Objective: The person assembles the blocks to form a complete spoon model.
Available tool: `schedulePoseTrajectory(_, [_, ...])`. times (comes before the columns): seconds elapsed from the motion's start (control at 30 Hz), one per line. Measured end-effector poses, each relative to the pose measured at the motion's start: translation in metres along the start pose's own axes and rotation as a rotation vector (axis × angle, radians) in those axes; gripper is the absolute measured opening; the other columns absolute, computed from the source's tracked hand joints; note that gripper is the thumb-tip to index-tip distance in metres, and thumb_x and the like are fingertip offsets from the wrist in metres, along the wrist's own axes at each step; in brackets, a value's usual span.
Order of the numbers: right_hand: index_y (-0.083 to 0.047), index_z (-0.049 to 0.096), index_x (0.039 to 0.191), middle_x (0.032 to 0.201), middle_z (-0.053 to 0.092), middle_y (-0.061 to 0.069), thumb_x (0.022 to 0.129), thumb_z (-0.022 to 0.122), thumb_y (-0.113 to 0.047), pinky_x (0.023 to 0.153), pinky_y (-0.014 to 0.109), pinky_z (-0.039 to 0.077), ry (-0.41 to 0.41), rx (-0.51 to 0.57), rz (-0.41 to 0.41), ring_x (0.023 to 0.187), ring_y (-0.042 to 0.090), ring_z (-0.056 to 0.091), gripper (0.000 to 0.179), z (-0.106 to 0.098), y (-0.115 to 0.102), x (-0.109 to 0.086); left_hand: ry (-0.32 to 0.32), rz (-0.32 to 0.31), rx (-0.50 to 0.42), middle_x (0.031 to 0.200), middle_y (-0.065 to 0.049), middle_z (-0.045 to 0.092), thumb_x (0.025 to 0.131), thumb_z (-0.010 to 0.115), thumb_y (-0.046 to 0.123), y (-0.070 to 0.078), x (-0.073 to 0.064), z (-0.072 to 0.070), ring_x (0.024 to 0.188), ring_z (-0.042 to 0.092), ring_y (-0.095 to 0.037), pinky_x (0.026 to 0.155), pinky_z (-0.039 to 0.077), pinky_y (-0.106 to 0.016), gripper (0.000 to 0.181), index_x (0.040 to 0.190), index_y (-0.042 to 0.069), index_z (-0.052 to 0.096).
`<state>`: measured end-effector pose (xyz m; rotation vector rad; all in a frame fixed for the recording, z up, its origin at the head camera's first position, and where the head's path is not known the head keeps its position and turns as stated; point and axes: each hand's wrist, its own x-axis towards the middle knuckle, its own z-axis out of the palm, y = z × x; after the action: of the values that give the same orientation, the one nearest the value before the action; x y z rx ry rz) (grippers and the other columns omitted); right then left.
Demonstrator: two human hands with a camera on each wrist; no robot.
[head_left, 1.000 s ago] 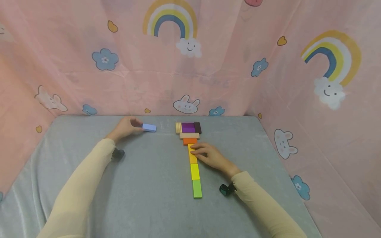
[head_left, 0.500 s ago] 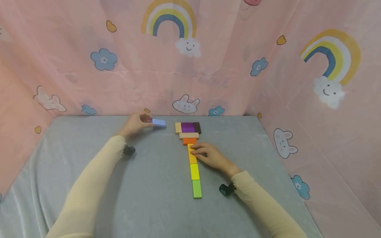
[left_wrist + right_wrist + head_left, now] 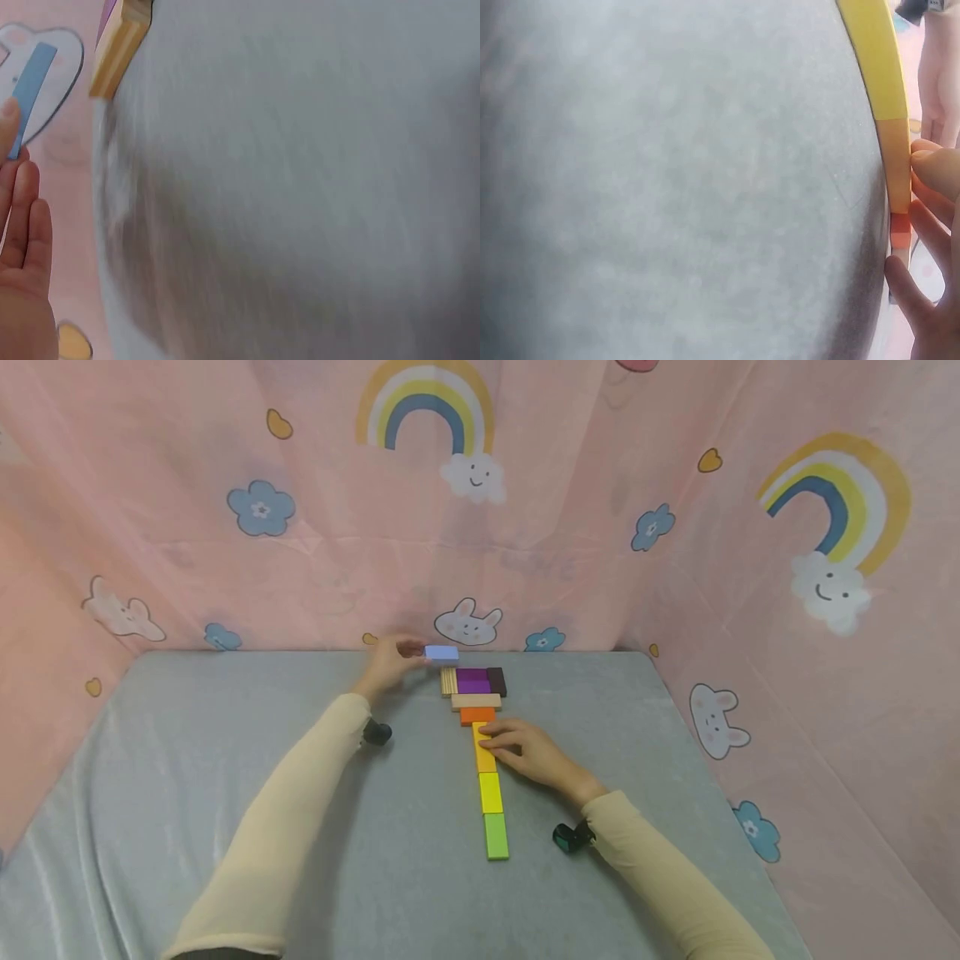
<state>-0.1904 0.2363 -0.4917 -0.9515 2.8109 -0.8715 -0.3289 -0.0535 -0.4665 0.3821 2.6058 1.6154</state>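
Between thumb and fingers, my left hand [image 3: 390,664] pinches one end of a light blue block [image 3: 442,653]. In the head view that block is just beyond the striped wooden block [image 3: 448,682] and purple blocks [image 3: 473,681], near the table's back edge. The left wrist view shows the same blue block [image 3: 34,79] apart from the wooden block [image 3: 121,56]. My right hand [image 3: 536,756] rests its fingertips on the amber block [image 3: 486,763], its fingers relaxed. That block lies between an orange block [image 3: 477,717] and a yellow block [image 3: 491,793].
A dark brown block [image 3: 497,682] ends the back row at the right. A beige block [image 3: 476,702] lies in front of that row, and a green block [image 3: 496,837] is at the near end of the column. A pink patterned curtain [image 3: 330,560] hangs behind the grey-covered table [image 3: 390,860].
My left hand has carried the light blue block rightward and farther back, from left of the row to just behind it. The right hand and the laid blocks have stayed put.
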Motion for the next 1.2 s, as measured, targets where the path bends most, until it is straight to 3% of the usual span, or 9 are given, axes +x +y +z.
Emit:
schedulePoseTrajectory(0.27, [-0.018, 0.073, 0.12, 0.135, 0.064, -0.002, 0.096, 0.065, -0.019, 0.112, 0.046, 0.044, -0.006, 0.02, 0.013, 0.129, 0.022, 0.057, 0.025, -0.001, -0.001, 0.0, 0.042, -0.032, -0.015, 0.122, -0.013, 0.07, 0.088, 0.074, 0.013, 0.014, 0.008, 0.03, 0.113, 0.065, -0.029, 0.101, 0.053, -0.041, 0.035, 0.121, 0.007, 0.068])
schedulePoseTrajectory(0.57, [-0.019, 0.073, 0.119, 0.135, 0.064, -0.003, 0.096, 0.064, -0.02, 0.113, 0.045, 0.044, -0.015, 0.008, 0.015, 0.13, 0.021, 0.057, 0.024, -0.001, -0.002, 0.0, 0.06, -0.043, 0.061, 0.122, -0.011, 0.07, 0.088, 0.074, 0.015, 0.02, 0.013, 0.059, 0.118, 0.063, -0.027, 0.102, 0.052, -0.041, 0.032, 0.119, 0.009, 0.07])
schedulePoseTrajectory(0.87, [-0.018, 0.073, 0.119, 0.134, 0.065, -0.002, 0.096, 0.065, -0.019, 0.113, 0.045, 0.044, 0.0, 0.006, -0.01, 0.129, 0.022, 0.057, 0.024, -0.001, 0.0, 0.0, 0.106, -0.051, 0.085, 0.123, -0.01, 0.071, 0.089, 0.074, 0.013, 0.024, 0.014, 0.068, 0.115, 0.065, -0.027, 0.102, 0.052, -0.04, 0.031, 0.119, 0.008, 0.07])
schedulePoseTrajectory(1.2, [-0.017, 0.073, 0.119, 0.134, 0.065, -0.001, 0.096, 0.065, -0.018, 0.113, 0.045, 0.044, -0.001, 0.009, -0.013, 0.129, 0.022, 0.057, 0.024, -0.003, -0.001, 0.0, 0.096, -0.089, 0.112, 0.126, -0.01, 0.07, 0.089, 0.073, 0.014, 0.02, 0.015, 0.071, 0.117, 0.063, -0.026, 0.104, 0.05, -0.039, 0.034, 0.123, 0.009, 0.068])
